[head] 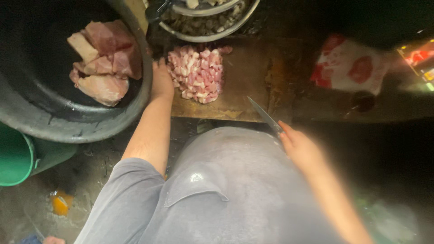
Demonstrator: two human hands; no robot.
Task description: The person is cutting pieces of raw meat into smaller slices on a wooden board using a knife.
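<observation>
A pile of diced pink meat (pixel 197 73) lies on a worn wooden cutting board (pixel 244 77). My left hand (pixel 161 80) rests at the pile's left edge, between it and the rim of a big black tub (pixel 54 122). The tub holds several large raw meat chunks (pixel 106 61). My right hand (pixel 299 145) grips a knife (pixel 264 115) by its handle, the blade pointing up-left over the board's near edge, clear of the meat.
Metal bowls (pixel 210 20) with chopped pieces stand behind the board. A red and white plastic bag (pixel 348 65) lies to the right. A green bucket (pixel 16 156) sits at lower left beside the tub. An orange scrap (pixel 61 202) lies on the wet floor.
</observation>
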